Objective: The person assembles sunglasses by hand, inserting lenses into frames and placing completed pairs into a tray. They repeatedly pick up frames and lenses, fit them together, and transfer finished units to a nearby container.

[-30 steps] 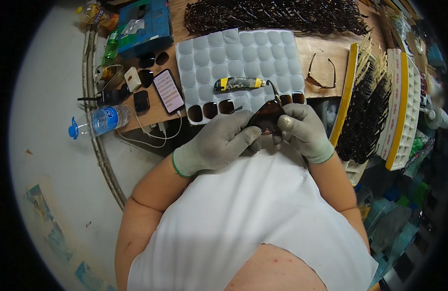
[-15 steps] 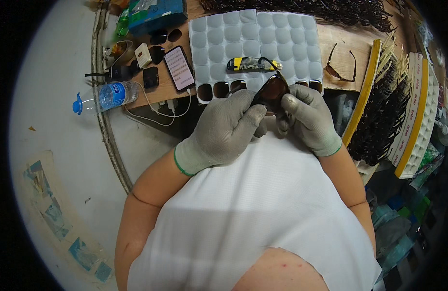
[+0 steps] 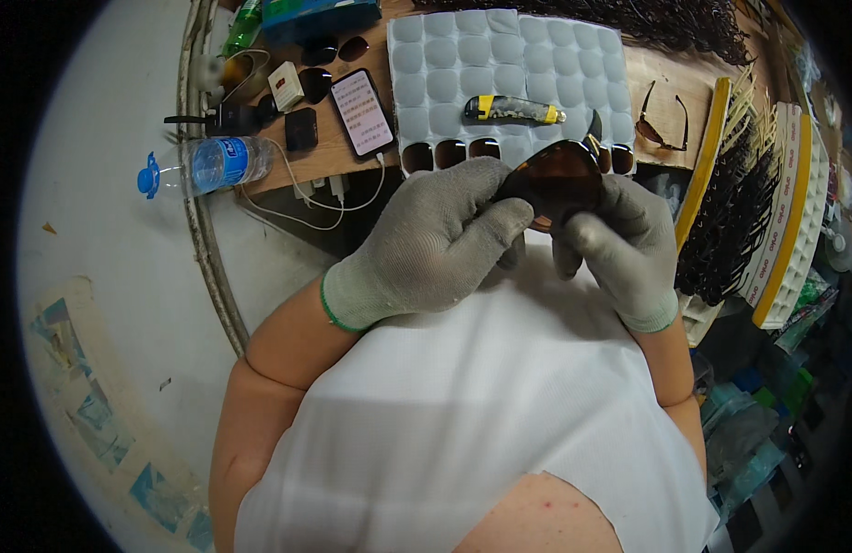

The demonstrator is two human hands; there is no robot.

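A pair of dark sunglasses (image 3: 562, 173) is up in front of my chest, a brown lens showing and one temple tip poking up behind. My gloved left hand (image 3: 435, 241) pinches its left end between thumb and fingers. At the right end, the curled fingers of my gloved right hand (image 3: 627, 247) hold the frame, the thumb lower down; the hands hide part of the frame. Just beyond lies a grey moulded tray (image 3: 426, 57), with several brown lenses (image 3: 451, 154) along its near row. On the tray rests a yellow-and-black utility knife (image 3: 513, 110).
A phone (image 3: 362, 112) on a white cable lies left of the tray, near loose dark lenses (image 3: 354, 49). A water bottle (image 3: 209, 166) lies farther left. To the right are another pair of sunglasses (image 3: 663, 135) and a yellow-edged rack (image 3: 702, 175) of dark frames.
The sunglasses have turned, with a lens now facing up more broadly. My right hand has shifted right and nearer to me, its thumb lower. The whole view has shifted slightly.
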